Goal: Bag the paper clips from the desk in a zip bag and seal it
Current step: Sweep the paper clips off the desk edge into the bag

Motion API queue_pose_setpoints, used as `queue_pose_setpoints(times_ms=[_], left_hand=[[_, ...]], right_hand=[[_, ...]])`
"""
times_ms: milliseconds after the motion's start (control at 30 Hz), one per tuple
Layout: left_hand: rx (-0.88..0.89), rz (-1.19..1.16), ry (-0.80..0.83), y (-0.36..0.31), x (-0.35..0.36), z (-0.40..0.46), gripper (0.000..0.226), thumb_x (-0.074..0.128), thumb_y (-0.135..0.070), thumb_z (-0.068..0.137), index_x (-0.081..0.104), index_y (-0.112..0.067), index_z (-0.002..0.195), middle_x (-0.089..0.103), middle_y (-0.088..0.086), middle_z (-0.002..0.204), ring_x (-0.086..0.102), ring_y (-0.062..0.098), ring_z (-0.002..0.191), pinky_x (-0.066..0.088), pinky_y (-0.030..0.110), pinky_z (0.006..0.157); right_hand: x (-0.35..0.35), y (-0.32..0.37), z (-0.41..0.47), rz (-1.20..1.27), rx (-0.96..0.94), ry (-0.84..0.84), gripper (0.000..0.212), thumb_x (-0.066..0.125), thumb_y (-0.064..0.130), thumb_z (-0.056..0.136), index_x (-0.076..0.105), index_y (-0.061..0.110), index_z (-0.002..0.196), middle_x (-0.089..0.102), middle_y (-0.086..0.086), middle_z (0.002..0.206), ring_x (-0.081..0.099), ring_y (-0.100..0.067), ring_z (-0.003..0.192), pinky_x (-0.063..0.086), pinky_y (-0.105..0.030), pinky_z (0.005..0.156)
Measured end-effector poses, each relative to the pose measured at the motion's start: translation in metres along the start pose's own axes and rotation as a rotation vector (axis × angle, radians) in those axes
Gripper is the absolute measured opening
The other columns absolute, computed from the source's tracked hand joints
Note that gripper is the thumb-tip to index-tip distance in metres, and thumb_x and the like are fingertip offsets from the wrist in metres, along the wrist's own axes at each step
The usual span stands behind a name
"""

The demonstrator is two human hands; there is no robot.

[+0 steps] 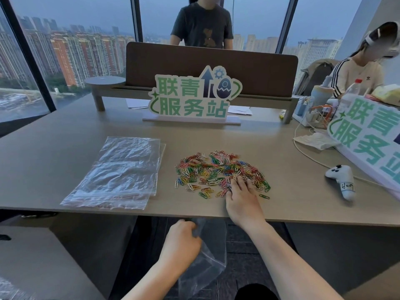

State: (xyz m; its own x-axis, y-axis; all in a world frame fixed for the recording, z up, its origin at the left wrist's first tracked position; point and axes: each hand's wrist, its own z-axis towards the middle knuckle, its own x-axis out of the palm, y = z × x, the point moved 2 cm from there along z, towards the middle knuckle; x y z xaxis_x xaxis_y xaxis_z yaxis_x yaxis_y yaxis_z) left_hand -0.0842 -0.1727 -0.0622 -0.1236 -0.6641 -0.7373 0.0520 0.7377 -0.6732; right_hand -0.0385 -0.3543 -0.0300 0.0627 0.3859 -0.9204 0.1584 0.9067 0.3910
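I hold bag [203,263] in L hand [181,243] below desk [65,131] edge, R hand [241,200] flat on clips [220,169], fingers spread; none bagged, filling & sealing remain.

the pale wood counter [65,131] carried a stack of clear zip bags [121,172] at left, a loose spread of coloured paper clips [216,169] mid-counter, a green-lettered sign [192,98] behind them, and a white game controller [343,181] to the right.
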Motion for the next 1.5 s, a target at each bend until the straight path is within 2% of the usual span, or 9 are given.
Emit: queue_pose_setpoints(times_ms=[300,433,567,733,867,1033,1300,1400,1500], left_hand=[[-0.014,-0.084,-0.042,-0.008,0.005,-0.001,0.03,0.057,-0.008,0.082,0.074,-0.012,0.107,0.064,0.002,0.109,0.06,0.021,0.104,0.041,0.02,0.076],[-0.045,-0.161,-0.059,-0.007,0.005,-0.002,0.03,0.06,-0.012,0.079,0.074,-0.013,0.105,0.068,0.002,0.106,0.064,0.019,0.099,0.048,0.025,0.08],[-0.055,-0.229,-0.074,-0.007,0.004,-0.006,0.039,0.062,-0.014,0.081,0.069,-0.013,0.119,0.066,-0.003,0.108,0.065,0.014,0.094,0.046,0.021,0.08],[-0.087,-0.313,-0.069,-0.008,0.004,-0.01,0.022,0.063,-0.011,0.081,0.073,-0.022,0.097,0.066,-0.001,0.098,0.069,0.017,0.081,0.052,0.02,0.069],[-0.106,-0.349,-0.084,-0.009,0.004,-0.012,0.039,0.065,-0.013,0.08,0.069,-0.014,0.119,0.067,-0.002,0.106,0.069,0.019,0.09,0.055,0.031,0.084],[-0.144,-0.394,-0.128,-0.009,0.001,-0.015,0.042,0.068,-0.014,0.077,0.069,-0.013,0.119,0.073,0.004,0.094,0.07,0.023,0.091,0.057,0.037,0.083],[-0.173,-0.444,-0.165,-0.011,-0.007,-0.02,0.027,0.069,-0.009,0.076,0.074,-0.02,0.099,0.068,-0.008,0.086,0.069,0.018,0.087,0.057,0.043,0.084],[-0.178,-0.454,-0.165,-0.012,-0.012,-0.023,0.037,0.07,-0.007,0.075,0.06,-0.041,0.063,0.064,-0.011,0.071,0.07,0.021,0.081,0.057,0.046,0.081],[-0.166,-0.476,-0.18,-0.011,-0.013,-0.024,0.038,0.074,-0.012,0.077,0.054,-0.04,0.063,0.064,-0.011,0.07,0.068,0.013,0.073,0.058,0.03,0.074]], right_hand=[[0.014,0.023,-0.011,0.052,-0.109,0.034,0.057,0.023,0.027,0.103,0.007,0.01,0.154,0.0,-0.006,0.164,-0.006,-0.019,0.15,0.004,-0.036,0.122],[0.015,0.033,-0.021,0.13,-0.172,0.058,0.057,0.025,0.022,0.102,0.007,0.012,0.155,-0.003,-0.002,0.164,-0.007,-0.015,0.149,0.0,-0.031,0.121],[-0.003,0.025,-0.024,0.269,-0.165,-0.014,0.058,0.029,0.012,0.098,0.015,0.014,0.154,0.004,0.004,0.163,0.0,-0.008,0.149,0.003,-0.025,0.119],[-0.001,0.009,-0.017,0.125,-0.138,0.031,0.056,0.026,0.02,0.1,0.014,0.013,0.154,0.004,0.0,0.164,-0.003,-0.012,0.149,0.002,-0.031,0.122],[0.008,0.012,-0.021,0.037,-0.169,0.064,0.058,0.024,0.027,0.1,0.011,0.015,0.155,0.001,-0.002,0.164,-0.004,-0.014,0.15,0.001,-0.035,0.122],[0.012,0.021,-0.037,0.017,-0.21,0.068,0.058,0.024,0.027,0.1,0.008,0.014,0.155,0.0,-0.003,0.164,-0.004,-0.014,0.15,-0.001,-0.032,0.122],[0.017,0.041,-0.059,0.021,-0.219,0.07,0.059,0.024,0.027,0.102,0.004,0.011,0.154,-0.004,-0.004,0.164,-0.008,-0.012,0.149,-0.008,-0.028,0.119],[0.019,0.047,-0.065,0.038,-0.206,0.078,0.059,0.023,0.028,0.102,0.003,0.012,0.154,-0.005,-0.003,0.164,-0.008,-0.011,0.149,-0.009,-0.027,0.118],[0.021,0.051,-0.073,0.068,-0.197,0.084,0.059,0.023,0.027,0.101,0.002,0.013,0.155,-0.006,-0.002,0.163,-0.008,-0.011,0.149,-0.01,-0.026,0.118]])
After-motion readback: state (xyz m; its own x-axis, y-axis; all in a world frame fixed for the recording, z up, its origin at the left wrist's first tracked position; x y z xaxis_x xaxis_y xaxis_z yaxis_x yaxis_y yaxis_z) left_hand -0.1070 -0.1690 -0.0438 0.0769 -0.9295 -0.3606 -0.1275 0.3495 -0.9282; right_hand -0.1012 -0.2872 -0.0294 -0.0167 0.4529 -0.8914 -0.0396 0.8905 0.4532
